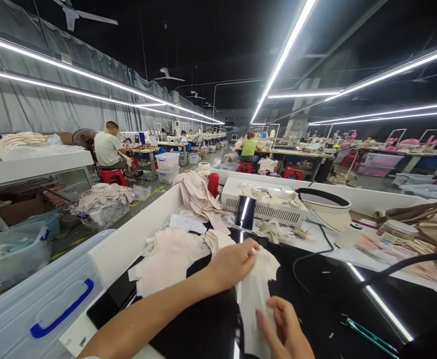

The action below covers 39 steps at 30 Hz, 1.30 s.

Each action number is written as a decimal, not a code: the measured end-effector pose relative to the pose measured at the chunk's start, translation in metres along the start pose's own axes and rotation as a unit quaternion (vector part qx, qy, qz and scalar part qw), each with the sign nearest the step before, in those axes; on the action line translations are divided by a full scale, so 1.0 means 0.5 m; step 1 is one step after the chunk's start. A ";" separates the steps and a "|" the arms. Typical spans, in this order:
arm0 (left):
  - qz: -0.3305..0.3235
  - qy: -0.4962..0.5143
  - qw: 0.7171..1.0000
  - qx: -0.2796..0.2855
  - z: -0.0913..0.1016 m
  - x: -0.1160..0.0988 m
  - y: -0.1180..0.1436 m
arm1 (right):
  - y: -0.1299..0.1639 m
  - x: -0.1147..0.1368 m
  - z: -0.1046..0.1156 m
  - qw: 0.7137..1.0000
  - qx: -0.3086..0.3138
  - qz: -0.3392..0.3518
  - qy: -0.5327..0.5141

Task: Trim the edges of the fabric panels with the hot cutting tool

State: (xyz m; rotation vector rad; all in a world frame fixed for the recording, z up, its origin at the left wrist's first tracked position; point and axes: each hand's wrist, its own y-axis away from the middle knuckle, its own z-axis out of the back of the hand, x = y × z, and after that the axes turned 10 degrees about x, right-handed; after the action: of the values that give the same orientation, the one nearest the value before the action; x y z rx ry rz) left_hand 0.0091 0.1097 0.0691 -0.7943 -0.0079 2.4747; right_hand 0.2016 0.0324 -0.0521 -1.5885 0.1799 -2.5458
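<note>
A cream fabric piece [254, 301] lies lengthwise in front of me on the glossy black work surface [203, 324]. My left hand [235, 264] reaches across from the left with curled fingers, pinching the piece near its far, wider end. Lower down, my right hand [288, 329] has thumb and fingers closed on the right edge of the same piece. Left of my hands is a loose pile of cream cut pieces [169, 259]. Teal-handled thread snips [370, 336] rest on the black surface at the right.
Behind my hands stand a white vented box [263, 204] topped with fabric scraps, a dark cylinder [245, 212] and a red thread cone [213, 184]. A black cable [316, 254] crosses the right side. A lidded plastic bin [54, 299] adjoins the table's left edge. Co-workers sit farther off.
</note>
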 end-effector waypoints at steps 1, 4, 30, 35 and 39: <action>0.017 0.006 1.000 -0.016 0.013 0.013 -0.013 | -0.034 0.004 0.014 1.000 0.017 0.009 0.004; 0.074 0.014 0.995 -0.060 0.041 0.060 -0.045 | -0.138 0.014 0.059 0.999 -0.033 0.011 0.026; 0.346 -0.140 0.928 0.004 0.135 0.263 0.177 | -0.106 0.043 -0.020 0.976 0.069 0.196 0.057; 0.348 -0.112 0.931 -0.017 0.117 0.270 0.182 | -0.064 0.065 -0.022 0.972 0.109 0.208 0.027; 0.324 -0.079 0.941 -0.059 0.127 0.263 0.191 | -0.043 0.074 -0.020 0.969 0.130 0.211 0.008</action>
State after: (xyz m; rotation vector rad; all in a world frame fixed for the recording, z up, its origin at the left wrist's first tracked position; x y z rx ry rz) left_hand -0.1620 0.1023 0.0353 -0.7242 0.0560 3.1844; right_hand 0.1752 0.0472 -0.0200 -1.2738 0.1573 -2.1542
